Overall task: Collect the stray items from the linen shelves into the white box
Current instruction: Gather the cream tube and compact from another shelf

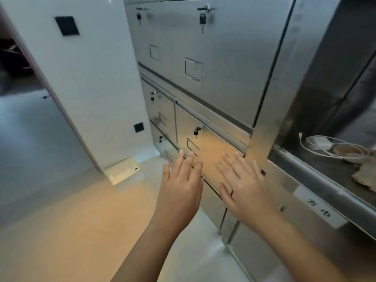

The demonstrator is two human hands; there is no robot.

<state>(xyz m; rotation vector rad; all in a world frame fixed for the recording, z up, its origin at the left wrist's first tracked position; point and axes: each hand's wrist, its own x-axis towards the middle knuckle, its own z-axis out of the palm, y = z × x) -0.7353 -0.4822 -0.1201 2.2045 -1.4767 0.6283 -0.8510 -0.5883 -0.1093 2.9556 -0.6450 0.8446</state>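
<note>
Hovering empty, the left hand (181, 188) and right hand (244, 186) had fingers spread, palms down, presumably readying a reach; the coiled white charger cable (319, 144) lay on the steel shelf (317, 176) right of the fingertips; the white box was not visible.

At the right, a steel shelf (317, 176) stood open, its front rail bearing a white label (319, 209). On it lay a white charger with cable (321, 143) toward the far side, touching a beige coiled item (351, 152), and nearer, a crumpled tan cloth (366, 176) at the frame's edge
</note>
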